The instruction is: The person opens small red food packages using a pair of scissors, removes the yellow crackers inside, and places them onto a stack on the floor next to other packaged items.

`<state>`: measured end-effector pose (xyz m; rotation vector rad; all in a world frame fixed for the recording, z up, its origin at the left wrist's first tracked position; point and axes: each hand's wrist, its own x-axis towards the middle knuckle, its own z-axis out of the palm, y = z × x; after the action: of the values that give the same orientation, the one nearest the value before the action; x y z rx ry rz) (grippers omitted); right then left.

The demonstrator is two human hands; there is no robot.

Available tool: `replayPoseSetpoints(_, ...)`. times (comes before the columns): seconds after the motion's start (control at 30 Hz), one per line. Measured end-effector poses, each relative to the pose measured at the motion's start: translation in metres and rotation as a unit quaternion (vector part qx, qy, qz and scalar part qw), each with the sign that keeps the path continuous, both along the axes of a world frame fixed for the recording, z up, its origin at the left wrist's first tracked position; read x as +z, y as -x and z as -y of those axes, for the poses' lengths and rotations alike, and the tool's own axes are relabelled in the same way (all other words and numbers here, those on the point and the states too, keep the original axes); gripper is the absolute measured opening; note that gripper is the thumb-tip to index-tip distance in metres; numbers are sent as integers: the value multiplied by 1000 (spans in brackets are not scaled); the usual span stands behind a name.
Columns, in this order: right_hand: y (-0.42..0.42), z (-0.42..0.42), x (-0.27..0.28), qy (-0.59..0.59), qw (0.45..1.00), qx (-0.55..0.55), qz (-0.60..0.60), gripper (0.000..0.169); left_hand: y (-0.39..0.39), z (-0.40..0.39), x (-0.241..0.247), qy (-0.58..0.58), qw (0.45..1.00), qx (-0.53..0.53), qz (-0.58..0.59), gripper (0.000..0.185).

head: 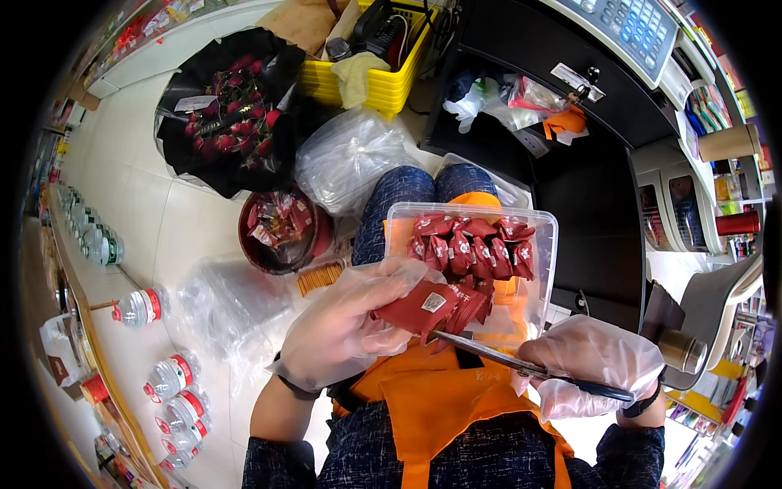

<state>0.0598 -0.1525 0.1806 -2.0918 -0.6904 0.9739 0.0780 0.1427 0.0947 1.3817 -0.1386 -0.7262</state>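
My left hand (351,315), in a clear plastic glove, holds a small cluster of red foil-like packets (421,305) bearing print and a square code. Scissors (489,353) rest in my gloved right hand (595,360), fingers around the dark handles. Their blades reach left to the lower edge of the held packets; whether they are cutting cannot be made out. On my lap sits a clear plastic box (548,269), with rows of similar red packets (470,252) at its far side. An orange apron (440,397) covers my front.
A dark red bin (248,244) with wrappers stands at left, near a tray of biscuits (319,279) and plastic bags (235,299). Beyond are a knotted clear bag (354,159), a rose bouquet (235,116) and yellow baskets (391,88). A black cabinet (586,226) stands right; water bottles (174,373) line the left.
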Motion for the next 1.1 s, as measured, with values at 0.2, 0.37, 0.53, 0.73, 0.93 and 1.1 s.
replayPoseSetpoints(0.2, -3, -3, 3, 47, 999, -5, -15, 60, -1, 8, 10, 47, 987, 76, -133, 30)
replayPoseSetpoints(0.37, 9, -4, 7, 17, 987, -159, -13, 61, -2, 7, 12, 67, 966, 160, -190, 22)
replayPoseSetpoints(0.53, 9, -8, 10, -11, 979, -195, -50, 56, -1, 7, 10, 110, 960, 163, -198, 20)
replayPoseSetpoints(0.73, 9, -10, -2, -17, 973, -195, -125, 60, -3, 5, 4, 41, 992, 42, -109, 32)
replayPoseSetpoints(0.93, 1, -10, -2, 33, 976, -119, -179, 76, -1, 2, -12, 134, 991, -1, -16, 72)
replayPoseSetpoints(1.1, 6, -9, -15, -52, 980, -99, -166, 71, -2, 1, -7, 176, 980, -42, -87, 78)
